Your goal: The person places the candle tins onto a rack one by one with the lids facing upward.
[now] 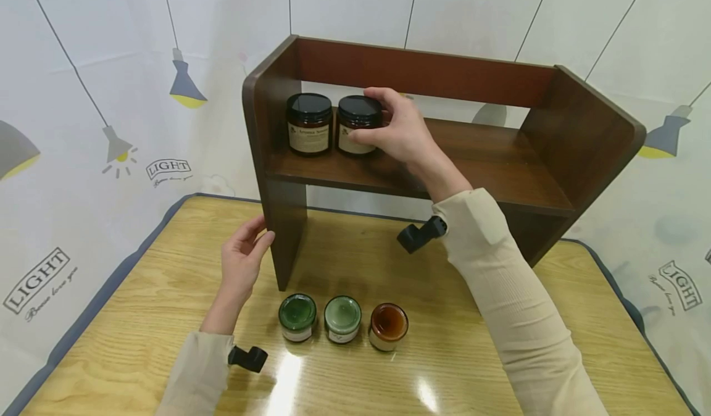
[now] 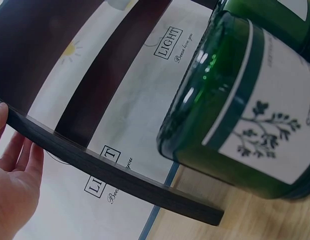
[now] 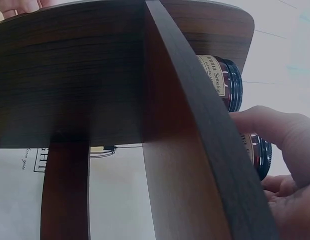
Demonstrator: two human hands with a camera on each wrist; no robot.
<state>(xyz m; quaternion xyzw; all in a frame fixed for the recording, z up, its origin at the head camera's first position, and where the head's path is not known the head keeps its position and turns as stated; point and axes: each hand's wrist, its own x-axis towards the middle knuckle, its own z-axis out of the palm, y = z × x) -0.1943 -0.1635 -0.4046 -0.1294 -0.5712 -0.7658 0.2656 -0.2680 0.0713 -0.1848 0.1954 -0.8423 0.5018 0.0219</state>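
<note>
Beige sleeves [image 1: 516, 292] reach in from the table's near edge, each cuff wearing a small black wrist camera [image 1: 423, 234]. Well apart, the two hands do different work. Raised, the right hand [image 1: 402, 129] pinches the held jar [image 1: 351, 116] between thumb and fingers; the left hand [image 1: 240, 262], fingers relaxed, touches the front edge of the dark wooden shelf's left side panel [image 1: 286, 237]. That held jar stands upright on the upper board [image 1: 489, 150], toward its left end and a little back from its front edge. Just beside it, nearer the left corner, is a matching jar [image 1: 309, 124]. Both are dark amber with cream labels and black lids, so their contents are hidden. On the table [image 1: 139, 342], in front of the panel's foot, three smaller labelled jars stand in a row, slightly apart: a dark green jar [image 1: 297, 317], a pale green jar [image 1: 342, 320] and an orange-brown jar [image 1: 388, 326]. Their round tops look recessed and coloured; whether that is filling or glass, I cannot tell. Behind the shelf, a pale backdrop [image 1: 222, 8] carries printed lamps and the word LIGHT.
</note>
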